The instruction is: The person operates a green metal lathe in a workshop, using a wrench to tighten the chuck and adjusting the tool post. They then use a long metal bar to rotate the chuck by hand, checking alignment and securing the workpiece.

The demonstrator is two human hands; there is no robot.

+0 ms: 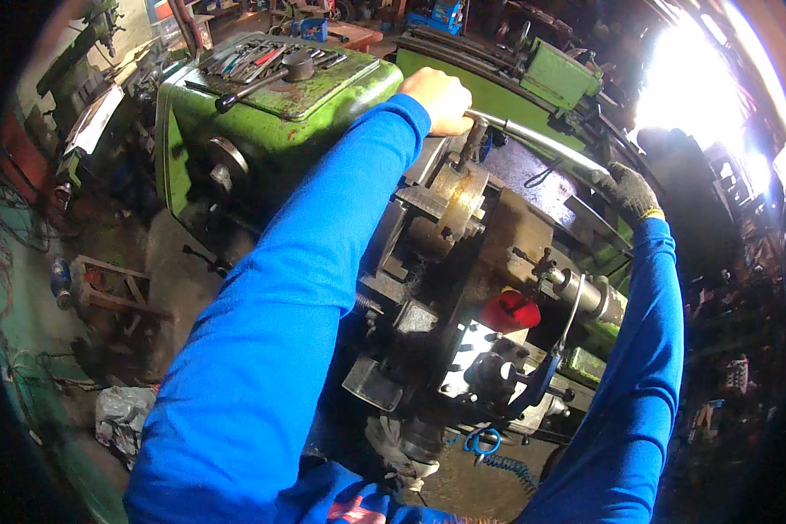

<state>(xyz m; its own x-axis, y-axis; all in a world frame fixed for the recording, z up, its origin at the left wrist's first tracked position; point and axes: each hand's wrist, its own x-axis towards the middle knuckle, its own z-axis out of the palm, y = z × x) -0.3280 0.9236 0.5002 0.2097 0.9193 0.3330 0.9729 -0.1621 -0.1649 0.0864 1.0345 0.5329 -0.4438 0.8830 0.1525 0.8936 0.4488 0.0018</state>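
Observation:
A lathe chuck (456, 199) with stepped jaws sits beside the green headstock. The stem of a chuck key (475, 140) stands at the chuck's far side, with a long shiny metal bar (541, 140) running off it to the right. My left hand (439, 98), bare, is closed around the bar's left end at the key; its fingertips are hidden. Wrapped round the right end of the bar is my right hand (630, 190), in a dark grey glove. Both arms reach far forward in blue sleeves.
Several hand tools lie on the green headstock (323, 92), beside a black-handled lever (258, 87). A red cup (510, 311) stands near the tool post (498, 371). The tailstock (589, 295) is at right. A coiled blue hose (498, 450) hangs in front.

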